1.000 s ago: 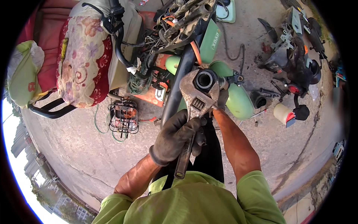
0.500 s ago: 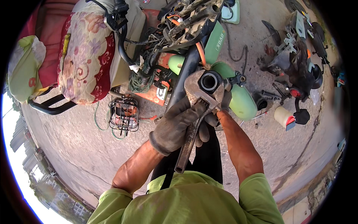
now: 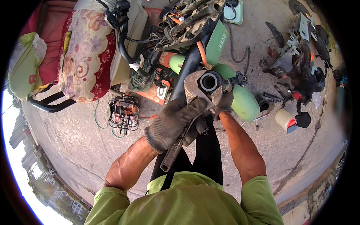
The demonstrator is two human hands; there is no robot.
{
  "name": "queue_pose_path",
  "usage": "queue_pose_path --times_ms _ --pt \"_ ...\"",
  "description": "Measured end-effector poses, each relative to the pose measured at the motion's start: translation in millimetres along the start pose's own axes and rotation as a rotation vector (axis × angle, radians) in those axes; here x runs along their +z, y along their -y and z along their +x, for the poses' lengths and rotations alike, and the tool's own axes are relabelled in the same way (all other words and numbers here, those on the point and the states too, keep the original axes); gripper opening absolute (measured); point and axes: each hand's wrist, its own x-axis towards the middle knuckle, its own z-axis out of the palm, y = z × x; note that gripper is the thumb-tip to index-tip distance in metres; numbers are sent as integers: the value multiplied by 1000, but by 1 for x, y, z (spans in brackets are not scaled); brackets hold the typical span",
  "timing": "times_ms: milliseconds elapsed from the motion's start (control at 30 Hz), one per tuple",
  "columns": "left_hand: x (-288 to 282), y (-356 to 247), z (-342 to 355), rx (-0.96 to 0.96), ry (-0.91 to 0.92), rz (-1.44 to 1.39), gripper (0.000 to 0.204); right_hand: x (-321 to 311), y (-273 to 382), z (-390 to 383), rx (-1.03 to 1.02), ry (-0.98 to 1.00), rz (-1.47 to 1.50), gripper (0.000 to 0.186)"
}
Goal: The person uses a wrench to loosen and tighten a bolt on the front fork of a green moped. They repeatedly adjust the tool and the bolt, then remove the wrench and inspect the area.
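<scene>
My gloved left hand [image 3: 170, 120] is wrapped round the handle of a worn adjustable wrench [image 3: 192, 84], its thumb lying along the neck. The jaws sit around a dark metal ring with a hollow centre [image 3: 210, 82], and the handle slants down toward my lower left. Just right of the jaws, my gloved right hand [image 3: 225, 101] is closed close behind the wrench head; its fingers are mostly hidden, and what they grip cannot be made out. Green body panels [image 3: 243, 103] and a black frame tube [image 3: 186, 77] lie right around the wrench.
A dusty stripped vehicle frame [image 3: 195, 26] with loose wiring stands ahead. To the left are a flowered cushion [image 3: 86, 56] and a black wire basket [image 3: 123, 113]. Dismantled scooter parts [image 3: 300, 63] and a pale tub [image 3: 284, 118] rest on the concrete to the right.
The wrench handle has swung toward my lower left, and my left hand has moved left with it. My right hand stays beside the wrench head.
</scene>
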Motion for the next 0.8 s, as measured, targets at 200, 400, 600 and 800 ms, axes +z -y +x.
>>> queue_pose_path --times_ms 200,400,600,800 --pt "-25 -27 9 -22 40 302 38 -17 -10 10 -211 112 -93 42" --pt "-63 -82 41 -40 260 689 38 -40 11 20 -149 307 -252 41" --pt "-54 -41 24 75 209 293 49 -45 -1 30 -138 365 -271 52" --pt "-23 1 5 54 54 -2 38 -38 -13 27 -134 284 -265 50"
